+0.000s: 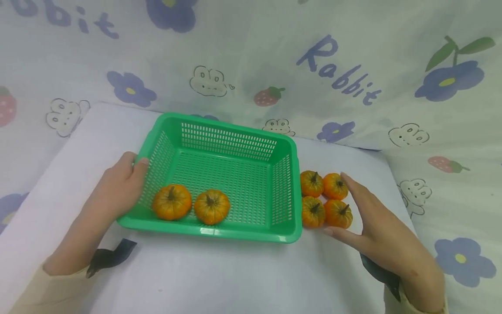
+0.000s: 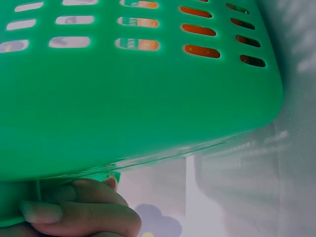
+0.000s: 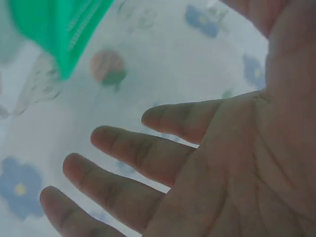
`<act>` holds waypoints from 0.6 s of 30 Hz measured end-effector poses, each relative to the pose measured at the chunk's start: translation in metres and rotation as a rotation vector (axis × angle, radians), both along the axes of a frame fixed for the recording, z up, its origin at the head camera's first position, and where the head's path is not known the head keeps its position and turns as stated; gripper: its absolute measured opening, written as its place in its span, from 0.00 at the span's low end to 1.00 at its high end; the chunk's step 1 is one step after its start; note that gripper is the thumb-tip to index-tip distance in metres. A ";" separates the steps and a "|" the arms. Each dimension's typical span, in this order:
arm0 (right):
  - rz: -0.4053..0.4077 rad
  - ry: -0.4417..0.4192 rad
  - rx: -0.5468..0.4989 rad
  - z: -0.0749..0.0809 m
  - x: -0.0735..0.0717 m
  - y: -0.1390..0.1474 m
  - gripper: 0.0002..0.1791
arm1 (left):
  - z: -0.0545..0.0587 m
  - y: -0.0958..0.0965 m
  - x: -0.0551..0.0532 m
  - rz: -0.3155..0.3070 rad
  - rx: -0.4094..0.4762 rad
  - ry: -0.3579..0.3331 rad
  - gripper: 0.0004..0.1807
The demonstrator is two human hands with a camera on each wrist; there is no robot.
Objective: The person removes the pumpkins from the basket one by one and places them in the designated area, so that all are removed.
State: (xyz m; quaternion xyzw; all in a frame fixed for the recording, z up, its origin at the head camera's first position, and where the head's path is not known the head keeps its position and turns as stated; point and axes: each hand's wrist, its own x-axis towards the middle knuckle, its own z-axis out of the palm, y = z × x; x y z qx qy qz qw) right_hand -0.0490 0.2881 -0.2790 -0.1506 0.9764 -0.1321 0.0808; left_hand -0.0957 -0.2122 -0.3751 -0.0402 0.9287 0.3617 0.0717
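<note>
My left hand (image 1: 123, 183) grips the left rim of a green plastic basket (image 1: 243, 233), thumb on top. In the left wrist view, curled fingers (image 2: 94, 212) hold the rim beneath the slotted basket wall (image 2: 133, 98). Inside the basket, along its near side, sit two small orange pumpkins, one at the left (image 1: 171, 203) and one beside it (image 1: 211, 207). Several more pumpkins (image 1: 336, 186) stand grouped just right of the basket. Beside them is my right hand (image 1: 378, 231), thumb and index finger apart. Its fingers (image 3: 133, 153) are spread in the right wrist view, holding nothing.
A white table (image 1: 219, 274) lies under the basket and pumpkins. Behind and around it hangs a pale cloth (image 1: 243, 48) printed with flowers, rabbits and strawberries. Dark straps (image 1: 111, 257) show at both wrists.
</note>
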 end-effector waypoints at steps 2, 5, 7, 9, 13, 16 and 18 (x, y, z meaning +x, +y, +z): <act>0.068 0.040 -0.003 0.009 -0.004 -0.012 0.64 | 0.001 0.000 0.000 0.001 0.002 0.002 0.36; 0.144 0.048 -0.012 0.023 -0.018 -0.031 0.64 | 0.001 -0.001 0.000 0.002 0.003 0.003 0.35; 0.182 0.035 -0.020 0.030 -0.030 -0.045 0.64 | 0.001 -0.002 0.000 0.008 -0.011 0.012 0.34; 0.229 0.021 -0.022 0.033 -0.044 -0.060 0.65 | 0.000 -0.003 0.000 0.015 -0.032 0.023 0.35; 0.347 -0.028 0.020 0.032 -0.073 -0.097 0.66 | -0.001 -0.002 0.000 0.036 -0.081 0.035 0.36; 0.426 -0.109 0.061 0.024 -0.089 -0.127 0.65 | 0.000 0.000 0.001 0.038 -0.088 0.025 0.36; 0.474 -0.165 0.076 0.015 -0.097 -0.145 0.64 | 0.001 0.001 0.002 0.035 -0.090 0.020 0.36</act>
